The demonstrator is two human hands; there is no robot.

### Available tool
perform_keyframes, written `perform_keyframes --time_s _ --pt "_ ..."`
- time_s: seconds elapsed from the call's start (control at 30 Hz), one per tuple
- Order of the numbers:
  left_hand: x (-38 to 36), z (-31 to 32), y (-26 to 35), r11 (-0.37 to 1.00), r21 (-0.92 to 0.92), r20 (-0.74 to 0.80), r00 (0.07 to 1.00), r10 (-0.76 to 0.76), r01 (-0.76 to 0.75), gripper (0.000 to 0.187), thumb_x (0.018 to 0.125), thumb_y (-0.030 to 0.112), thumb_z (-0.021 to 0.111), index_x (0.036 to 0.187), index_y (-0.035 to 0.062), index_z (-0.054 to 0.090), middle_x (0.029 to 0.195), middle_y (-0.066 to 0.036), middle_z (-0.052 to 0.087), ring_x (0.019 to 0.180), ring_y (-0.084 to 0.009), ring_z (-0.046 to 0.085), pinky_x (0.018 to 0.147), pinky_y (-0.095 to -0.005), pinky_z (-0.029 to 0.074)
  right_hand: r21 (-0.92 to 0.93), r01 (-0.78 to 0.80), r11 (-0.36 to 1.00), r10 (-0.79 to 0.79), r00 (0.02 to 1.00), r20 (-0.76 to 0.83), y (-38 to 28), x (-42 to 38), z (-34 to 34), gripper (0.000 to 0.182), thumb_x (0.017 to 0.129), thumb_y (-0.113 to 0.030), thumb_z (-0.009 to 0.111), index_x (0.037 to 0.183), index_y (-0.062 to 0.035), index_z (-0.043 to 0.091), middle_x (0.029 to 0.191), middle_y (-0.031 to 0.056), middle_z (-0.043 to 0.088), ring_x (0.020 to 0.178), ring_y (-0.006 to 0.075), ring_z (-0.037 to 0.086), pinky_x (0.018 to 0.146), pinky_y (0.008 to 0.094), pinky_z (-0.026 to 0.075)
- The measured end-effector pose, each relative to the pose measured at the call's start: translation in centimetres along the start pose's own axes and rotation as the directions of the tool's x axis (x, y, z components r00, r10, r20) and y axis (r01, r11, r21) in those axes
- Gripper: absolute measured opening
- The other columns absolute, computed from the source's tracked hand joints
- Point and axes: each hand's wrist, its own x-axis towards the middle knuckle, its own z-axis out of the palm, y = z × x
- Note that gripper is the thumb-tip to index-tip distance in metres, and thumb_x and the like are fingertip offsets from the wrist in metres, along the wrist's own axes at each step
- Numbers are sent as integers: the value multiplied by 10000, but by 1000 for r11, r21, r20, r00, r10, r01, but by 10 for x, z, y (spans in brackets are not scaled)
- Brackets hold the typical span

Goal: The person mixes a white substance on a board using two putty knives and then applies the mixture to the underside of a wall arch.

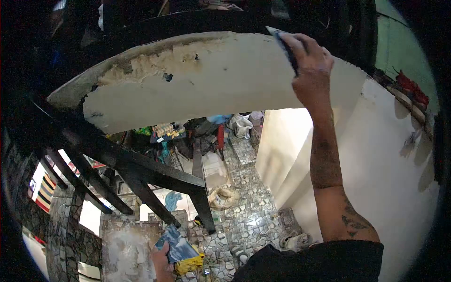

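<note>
Up on the right, my right hand (312, 61) grips a thin, flat, dark-bladed putty knife (285, 47) with a pale tip. It is held at the top edge of a curved white plastered panel (225, 80). Toward the panel's left, a peeling brown patch (159, 61) shows chipped spots. Low in the view, my left hand (162, 264) is closed on a flat grey plate (175, 246) smeared with white. The thumb lies over its edge, and the other fingers are mostly hidden. A crumpled yellow thing (190, 264) shows just below the plate.
A dark railing (141, 169) with slanted bars runs across the left. Far below lies a stone-patterned floor (249, 207) with a pale sack (223, 197) and piled clutter (164, 131). A white wall (376, 155) rises on the right, with a red cloth (413, 87) on its ledge.
</note>
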Motion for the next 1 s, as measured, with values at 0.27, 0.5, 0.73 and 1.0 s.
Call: perform_keyframes --time_s 0.27,0.5,0.73,1.0 --pt "20 4 -9 1000 4 65 998 -9 8 250 823 83 606 1026 -46 541 860 -106 628 689 -215 631 596 -332 520 -48 -160 986 163 985 65 14 -34 10 618 688 -65 620 1265 -218 460 1174 71 474 1119 265 453 911 513 309" --pt "22 11 -7 999 31 77 997 -10 8 258 822 94 609 1029 -45 541 867 -108 628 693 -216 632 599 -330 520 -44 -41 998 38 996 -77 -1 -10 109 469 772 -103 530 1231 -199 508 1153 81 488 1114 244 453 909 551 274" --pt "31 13 -12 996 82 54 998 -23 18 266 822 105 611 1031 -44 540 874 -111 629 698 -218 634 603 -328 521 -49 8 999 -2 993 115 -9 -44 105 460 756 -130 539 1215 -170 524 1161 89 509 1086 252 471 918 551 271" --pt "19 17 -15 990 138 66 998 -1 -8 276 822 117 614 1034 -42 539 882 -115 630 703 -219 635 608 -326 522 273 -9 962 -94 927 363 -9 -108 32 530 694 -49 634 1206 -140 534 1148 103 517 1081 258 480 936 465 287"
